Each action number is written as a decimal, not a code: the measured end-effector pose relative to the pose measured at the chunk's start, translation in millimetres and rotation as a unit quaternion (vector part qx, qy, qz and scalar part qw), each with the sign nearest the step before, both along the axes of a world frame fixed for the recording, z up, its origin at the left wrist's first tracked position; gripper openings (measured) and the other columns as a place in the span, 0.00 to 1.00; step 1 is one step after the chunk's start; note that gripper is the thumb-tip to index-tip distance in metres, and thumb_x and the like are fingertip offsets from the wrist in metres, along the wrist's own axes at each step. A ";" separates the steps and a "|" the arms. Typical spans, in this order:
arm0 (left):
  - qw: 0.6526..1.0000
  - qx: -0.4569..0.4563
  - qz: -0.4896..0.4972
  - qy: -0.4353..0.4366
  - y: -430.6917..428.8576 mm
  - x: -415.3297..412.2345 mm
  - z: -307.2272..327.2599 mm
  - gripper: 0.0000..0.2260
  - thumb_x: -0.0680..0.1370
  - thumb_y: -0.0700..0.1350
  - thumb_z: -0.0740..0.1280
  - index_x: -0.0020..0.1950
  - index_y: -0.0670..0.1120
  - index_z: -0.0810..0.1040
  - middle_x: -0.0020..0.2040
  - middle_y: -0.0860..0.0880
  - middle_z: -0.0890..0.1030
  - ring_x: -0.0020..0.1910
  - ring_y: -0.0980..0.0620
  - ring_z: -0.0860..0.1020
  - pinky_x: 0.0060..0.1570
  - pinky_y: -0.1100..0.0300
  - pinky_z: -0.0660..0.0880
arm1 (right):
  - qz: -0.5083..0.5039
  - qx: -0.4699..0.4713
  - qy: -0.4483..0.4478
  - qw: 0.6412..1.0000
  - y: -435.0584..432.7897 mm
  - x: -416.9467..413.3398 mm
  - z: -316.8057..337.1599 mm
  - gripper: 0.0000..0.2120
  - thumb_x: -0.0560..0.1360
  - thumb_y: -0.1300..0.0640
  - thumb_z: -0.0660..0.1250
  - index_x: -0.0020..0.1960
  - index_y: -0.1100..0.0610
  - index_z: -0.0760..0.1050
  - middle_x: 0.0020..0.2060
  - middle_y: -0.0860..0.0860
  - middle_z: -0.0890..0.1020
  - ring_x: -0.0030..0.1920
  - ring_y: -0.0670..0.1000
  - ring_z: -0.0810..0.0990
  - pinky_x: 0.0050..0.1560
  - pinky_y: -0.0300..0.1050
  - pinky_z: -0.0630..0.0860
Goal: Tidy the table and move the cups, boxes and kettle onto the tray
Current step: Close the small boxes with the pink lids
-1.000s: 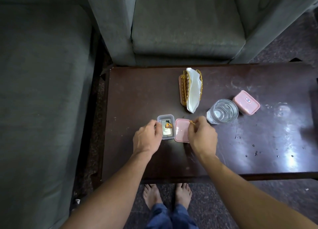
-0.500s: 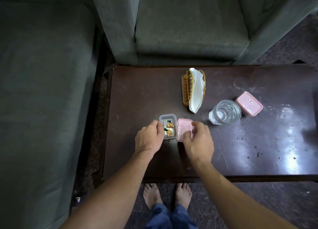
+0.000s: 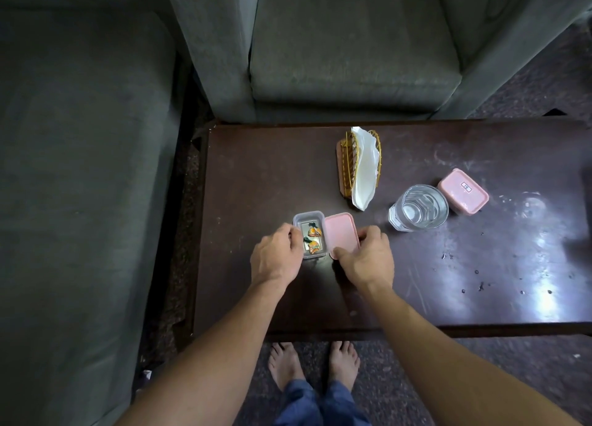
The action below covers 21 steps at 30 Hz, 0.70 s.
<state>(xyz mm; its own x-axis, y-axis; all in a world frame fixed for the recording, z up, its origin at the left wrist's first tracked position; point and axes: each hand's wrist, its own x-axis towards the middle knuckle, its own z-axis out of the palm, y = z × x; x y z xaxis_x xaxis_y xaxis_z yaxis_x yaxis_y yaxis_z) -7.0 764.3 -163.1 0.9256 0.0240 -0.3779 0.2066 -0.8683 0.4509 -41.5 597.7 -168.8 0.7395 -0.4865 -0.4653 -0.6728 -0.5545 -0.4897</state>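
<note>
Since a second ago the right hand [image 3: 368, 259] has dropped onto the flat pink plastic lid [image 3: 341, 233] and now pinches its near and right edges. The left hand [image 3: 277, 256] curls round the small clear plastic box [image 3: 309, 220] beside it on the dark worktop [image 3: 256, 185]. The white label [image 3: 466, 187] on the closed pink box [image 3: 463, 198] is too small to read.

Left hand [image 3: 277, 256] and right hand [image 3: 368, 260] bare, forearms [image 3: 224, 345] bare too, blue denim jeans [image 3: 320, 408] plus bare feet [image 3: 284, 366] at 6 o'clock.
</note>
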 end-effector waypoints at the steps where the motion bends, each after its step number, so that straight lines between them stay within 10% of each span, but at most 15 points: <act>1: 1.000 -0.001 0.004 0.000 0.2 0.0 0.2 0.17 0.86 0.56 0.53 0.59 0.50 0.79 0.52 0.44 0.87 0.51 0.38 0.83 0.48 0.49 0.79 | -0.003 -0.001 -0.003 1.000 -1.1 -1.5 0.1 0.19 0.71 0.52 0.76 0.56 0.56 0.73 0.55 0.54 0.78 0.55 0.59 0.79 0.54 0.52 0.76; 8: 0.986 -0.033 0.120 -0.109 -2.0 -2.5 12.7 0.23 0.85 0.60 0.51 0.46 0.48 0.78 0.44 0.47 0.85 0.45 0.42 0.83 0.41 0.54 0.71 | 0.045 -0.020 -0.257 0.965 -6.4 -21.6 11.5 0.08 0.74 0.69 0.69 0.46 0.57 0.77 0.42 0.51 0.77 0.40 0.51 0.74 0.42 0.40 0.67; 21: 0.963 -0.227 0.074 0.125 7.6 26.3 28.1 0.19 0.75 0.64 0.68 0.43 0.49 0.86 0.35 0.55 0.84 0.37 0.56 0.81 0.41 0.56 0.75 | 0.186 0.082 -0.331 0.921 11.4 16.2 19.4 0.14 0.69 0.72 0.72 0.47 0.56 0.83 0.59 0.48 0.85 0.56 0.42 0.83 0.57 0.29 0.75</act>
<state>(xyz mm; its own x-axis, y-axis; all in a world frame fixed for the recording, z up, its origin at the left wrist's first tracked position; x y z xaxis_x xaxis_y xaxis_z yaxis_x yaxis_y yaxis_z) 19.3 771.9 -135.0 0.8028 -0.0714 -0.5919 0.4654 -0.5455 0.6970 -25.4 609.1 -149.3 0.9891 -0.1051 0.1036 0.0257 -0.5686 -0.8222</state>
